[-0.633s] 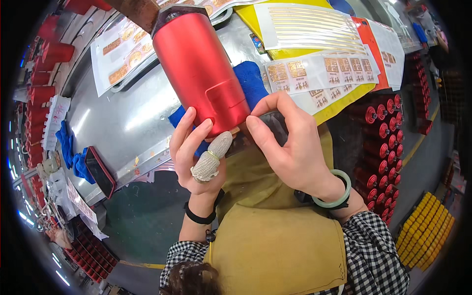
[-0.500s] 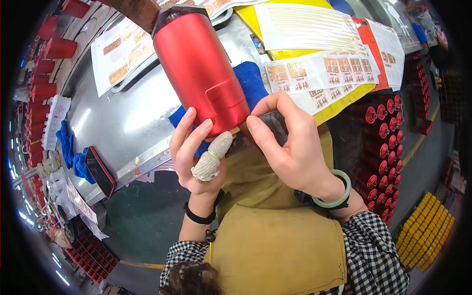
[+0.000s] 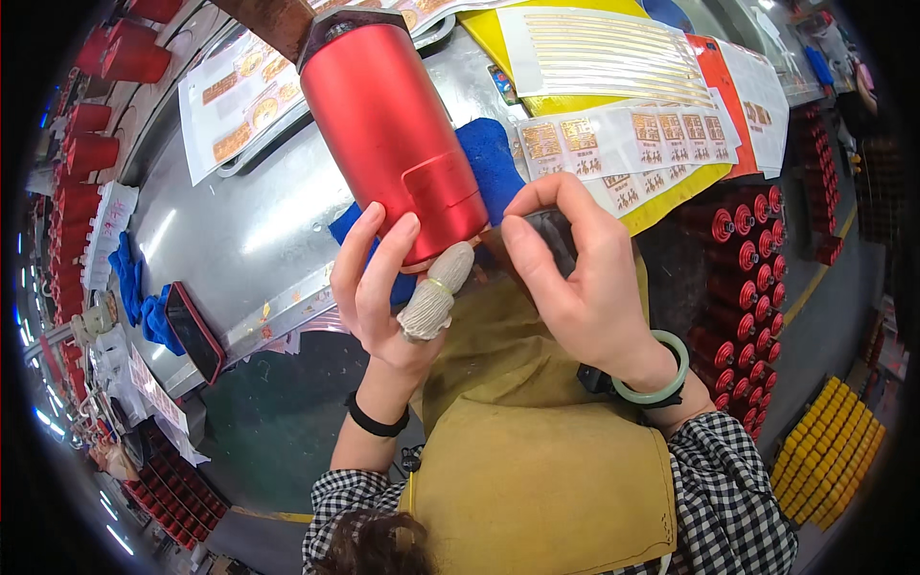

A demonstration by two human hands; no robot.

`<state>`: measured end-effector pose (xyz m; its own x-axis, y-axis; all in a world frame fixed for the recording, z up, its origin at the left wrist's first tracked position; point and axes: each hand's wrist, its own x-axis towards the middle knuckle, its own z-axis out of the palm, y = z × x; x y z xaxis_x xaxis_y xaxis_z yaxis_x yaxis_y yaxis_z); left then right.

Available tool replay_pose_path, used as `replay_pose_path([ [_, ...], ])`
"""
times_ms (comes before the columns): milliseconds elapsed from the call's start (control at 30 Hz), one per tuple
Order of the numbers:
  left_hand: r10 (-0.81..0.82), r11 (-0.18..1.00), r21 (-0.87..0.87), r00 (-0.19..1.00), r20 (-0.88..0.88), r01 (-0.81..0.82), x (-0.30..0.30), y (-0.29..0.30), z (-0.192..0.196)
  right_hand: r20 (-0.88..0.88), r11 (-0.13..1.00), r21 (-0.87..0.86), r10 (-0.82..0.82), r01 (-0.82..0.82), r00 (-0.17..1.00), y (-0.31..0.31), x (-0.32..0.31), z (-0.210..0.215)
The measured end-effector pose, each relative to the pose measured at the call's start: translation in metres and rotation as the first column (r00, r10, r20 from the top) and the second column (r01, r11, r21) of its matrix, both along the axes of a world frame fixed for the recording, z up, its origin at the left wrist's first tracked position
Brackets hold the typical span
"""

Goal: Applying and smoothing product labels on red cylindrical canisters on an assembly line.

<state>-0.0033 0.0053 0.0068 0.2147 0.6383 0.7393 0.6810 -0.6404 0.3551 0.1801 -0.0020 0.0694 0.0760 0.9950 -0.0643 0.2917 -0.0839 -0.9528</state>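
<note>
A matte red metal cylinder (image 3: 393, 125) slants across the upper middle, its far end against a dark holder. Near its lower end is a faint outline with a rounded corner. My left hand (image 3: 398, 297) grips that lower end, with two fingertips along the left side and the thumb by the bottom rim. A wrinkled grey-white finger cover (image 3: 433, 297), tied with a thin band, wraps the thumb. Just right of the rim, my right hand (image 3: 589, 278) has thumb and index fingertip close together in a pinch. Whatever lies between them, if anything, is too small to make out.
Sheets of gold stickers (image 3: 613, 144) lie on yellow folders at the upper right. A blue cloth (image 3: 489, 163) is behind the cylinder. A phone (image 3: 195, 333) sits at the metal table's (image 3: 230, 230) left edge. Rows of red cylinders (image 3: 743, 287) stand at right.
My right hand has moved slightly right, and its pinched fingertips have come away from the cylinder's rim. My left hand has shifted a little, its covered thumb moving up and to the right.
</note>
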Motion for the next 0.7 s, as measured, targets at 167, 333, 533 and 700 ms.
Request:
replay_pose_path([
  [167, 0.071, 0.996, 0.06, 0.995, -0.068, -0.067, 0.005, 0.003, 0.001, 0.053, 0.993, 0.118, -0.013, 0.007, 0.999, 0.0, 0.016, -0.004],
  [333, 0.16, 0.987, 0.007, 0.978, -0.136, -0.161, 0.021, -0.003, 0.005, 0.131, 0.957, 0.289, -0.01, -0.029, 0.991, 0.006, 0.026, -0.004],
  [533, 0.044, 0.998, -0.042, 0.995, 0.091, -0.041, 0.011, -0.014, 0.0, 0.344, 0.812, 0.556, -0.03, -0.178, 0.939, 0.013, 0.032, 0.003],
  [700, 0.003, 0.996, -0.085, 0.986, 0.167, 0.011, 0.01, 0.002, 0.005, 0.486, 0.613, 0.677, 0.044, -0.408, 0.873, 0.016, 0.025, -0.007],
])
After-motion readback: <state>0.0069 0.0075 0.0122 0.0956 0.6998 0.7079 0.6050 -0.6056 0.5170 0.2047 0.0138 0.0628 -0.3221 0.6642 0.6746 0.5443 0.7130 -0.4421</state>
